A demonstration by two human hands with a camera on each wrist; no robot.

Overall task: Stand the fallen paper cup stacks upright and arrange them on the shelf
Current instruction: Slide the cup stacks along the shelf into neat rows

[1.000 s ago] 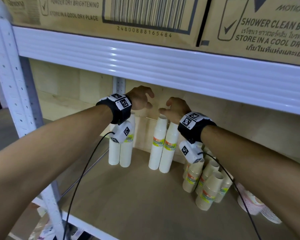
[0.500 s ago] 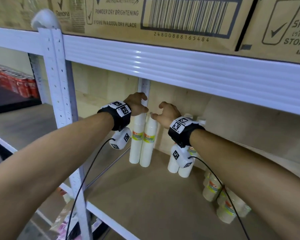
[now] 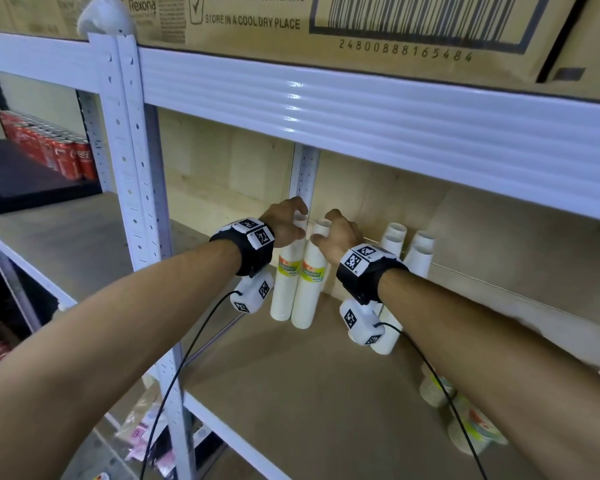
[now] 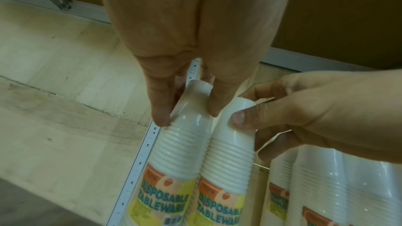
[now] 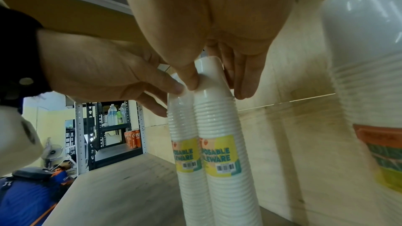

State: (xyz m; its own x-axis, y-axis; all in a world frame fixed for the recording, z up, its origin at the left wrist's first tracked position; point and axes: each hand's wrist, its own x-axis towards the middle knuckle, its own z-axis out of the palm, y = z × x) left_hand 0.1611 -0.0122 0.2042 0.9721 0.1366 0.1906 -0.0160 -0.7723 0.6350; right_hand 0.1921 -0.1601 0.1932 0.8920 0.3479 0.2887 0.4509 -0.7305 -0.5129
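Two tall wrapped stacks of white cups stand upright side by side in the shelf's back left corner: the left stack and the right stack. My left hand pinches the top of the left stack. My right hand pinches the top of the right stack. More upright white stacks stand just right of them, partly hidden by my right wrist.
Shorter cup stacks lie tipped at the lower right under my right forearm. A white post and the upper shelf beam frame the bay, with cardboard boxes above. The wooden shelf board shows in front. Red cans sit far left.
Both hands have shifted left toward the rear corner post and now hold the tops of the two stacks there. The head view has swung left and closer.
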